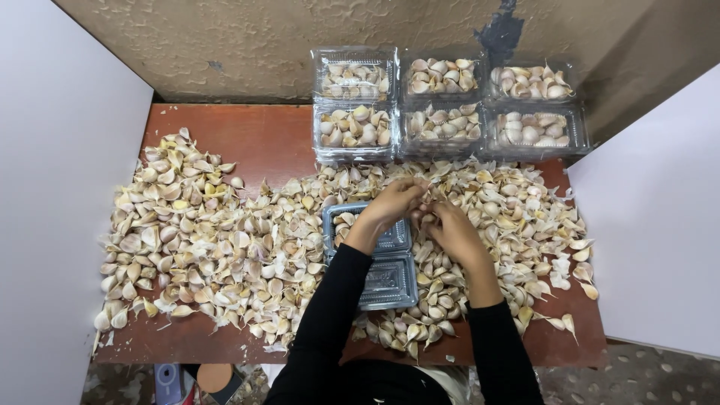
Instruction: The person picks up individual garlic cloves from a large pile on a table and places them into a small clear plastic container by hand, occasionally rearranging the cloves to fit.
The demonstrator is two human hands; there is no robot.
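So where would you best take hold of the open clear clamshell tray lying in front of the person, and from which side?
Probably by the near rim of the empty lower half of the open clamshell tray, coming from the person's side. That edge is bare plastic, while the far half already holds cloves and lies under the left hand. Loose garlic cloves crowd both flanks, and the right hand works beside it.

Filled boxes (447, 105) stand behind garlic cloves (210, 240) surrounding an open tray (386, 281).

Person wears black long sleeves on both arms, snug knit-looking fabric w/ soft folds, cuffs ending at wrists, left hand (395, 201) & right hand (452, 229) bare, no gloves, rings or watch visible, dark top at near edge.
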